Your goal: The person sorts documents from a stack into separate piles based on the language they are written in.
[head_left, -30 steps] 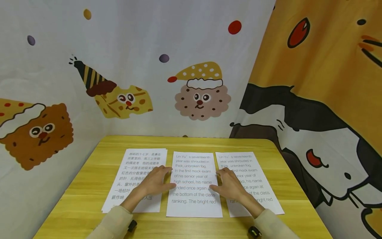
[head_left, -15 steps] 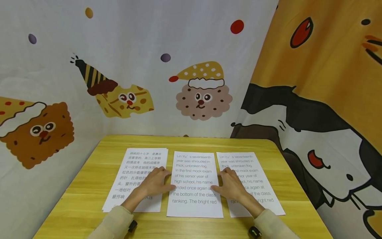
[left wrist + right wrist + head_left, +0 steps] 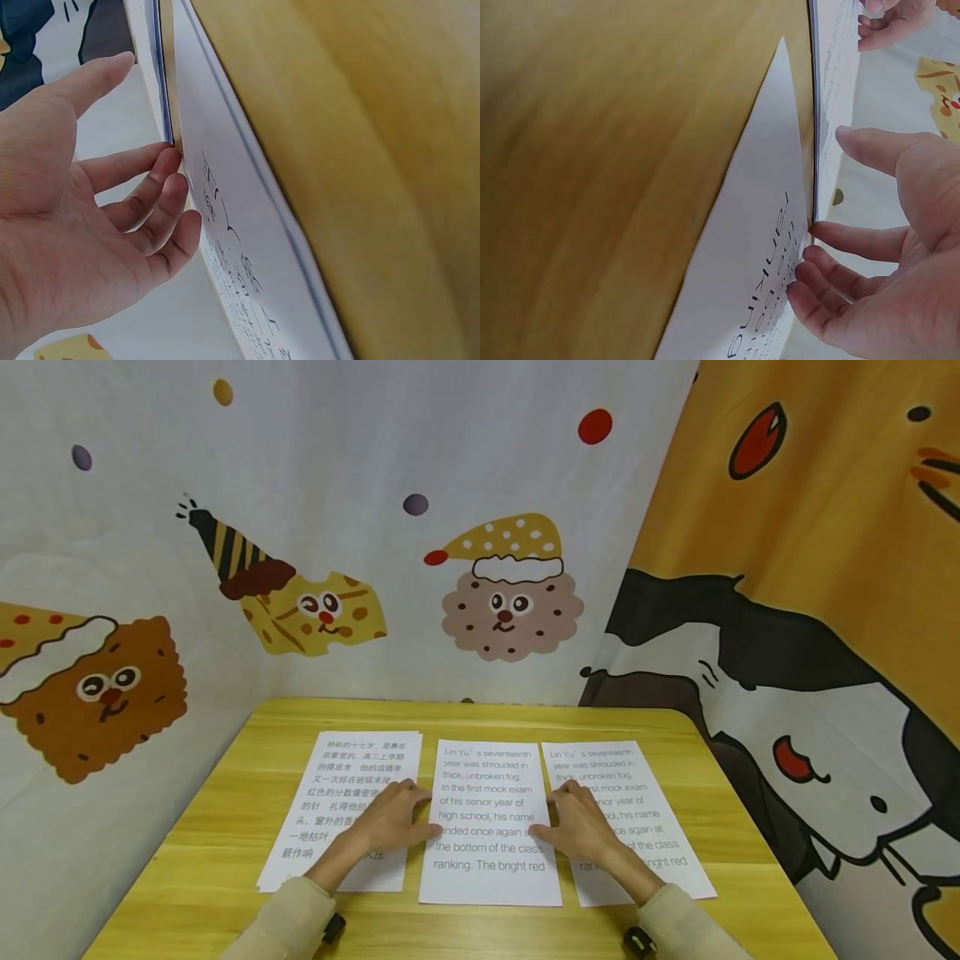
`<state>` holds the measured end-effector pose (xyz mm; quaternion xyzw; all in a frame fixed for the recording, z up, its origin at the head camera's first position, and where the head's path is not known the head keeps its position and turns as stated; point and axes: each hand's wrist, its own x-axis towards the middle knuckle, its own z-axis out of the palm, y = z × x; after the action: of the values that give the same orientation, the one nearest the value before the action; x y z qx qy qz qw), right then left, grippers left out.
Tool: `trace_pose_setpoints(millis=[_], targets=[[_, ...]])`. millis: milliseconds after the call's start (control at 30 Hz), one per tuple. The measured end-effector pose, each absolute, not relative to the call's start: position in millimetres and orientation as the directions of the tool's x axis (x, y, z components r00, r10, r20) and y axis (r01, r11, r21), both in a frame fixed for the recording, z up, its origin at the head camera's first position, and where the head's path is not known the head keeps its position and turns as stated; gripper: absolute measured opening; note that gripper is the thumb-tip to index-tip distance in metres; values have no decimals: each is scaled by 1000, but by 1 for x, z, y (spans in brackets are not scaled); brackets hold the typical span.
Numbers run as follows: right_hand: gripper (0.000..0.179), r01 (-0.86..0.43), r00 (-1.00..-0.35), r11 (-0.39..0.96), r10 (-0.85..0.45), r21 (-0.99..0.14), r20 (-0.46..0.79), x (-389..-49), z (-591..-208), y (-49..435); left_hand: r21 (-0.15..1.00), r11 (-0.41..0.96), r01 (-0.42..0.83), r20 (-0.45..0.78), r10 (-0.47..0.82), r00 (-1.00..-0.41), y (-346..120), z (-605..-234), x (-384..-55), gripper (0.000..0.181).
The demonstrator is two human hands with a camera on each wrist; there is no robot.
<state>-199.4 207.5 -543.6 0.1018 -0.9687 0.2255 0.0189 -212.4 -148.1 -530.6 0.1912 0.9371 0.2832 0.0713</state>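
Note:
Between the two hands, a middle stack of paper printed with English text lies flat on the table. My left hand is at its left edge, thumb over the margin and index fingertip beside the side. In the left wrist view the left fingers are loosely bent, with several fingertips at the edge of the Chinese-text paper. At the middle stack's right edge, my right hand mirrors this, thumb at the margin. Its other fingertips, in the right wrist view, meet the edge of the right English sheet.
The Chinese-text stack lies on the left, partly under the left forearm; its sheets are slightly uneven. Another English-text sheet lies on the right, partly covered by the right hand. The yellow wooden table meets a cartoon-printed curtain behind.
The camera view has shifted very slightly. Both hands stay at the sides of the middle stack, and the papers keep nearly the same places.

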Motion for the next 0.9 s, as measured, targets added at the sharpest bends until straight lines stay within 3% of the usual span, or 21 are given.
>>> trace_pose_setpoints(millis=[233,533,900], targets=[[51,-202,-979,837,-175,-508,102,-200,-543,210,601,739,305,-1,382,-924,-148,-530,-215,57],[34,-171,-985,742,-132,-648,108,-203,-541,209,723,635,273,19,376,-926,-151,-533,-218,57],[28,-116,-992,644,-110,-756,59,-205,-543,207,786,559,264,33,389,-921,-150,-538,-223,44]])
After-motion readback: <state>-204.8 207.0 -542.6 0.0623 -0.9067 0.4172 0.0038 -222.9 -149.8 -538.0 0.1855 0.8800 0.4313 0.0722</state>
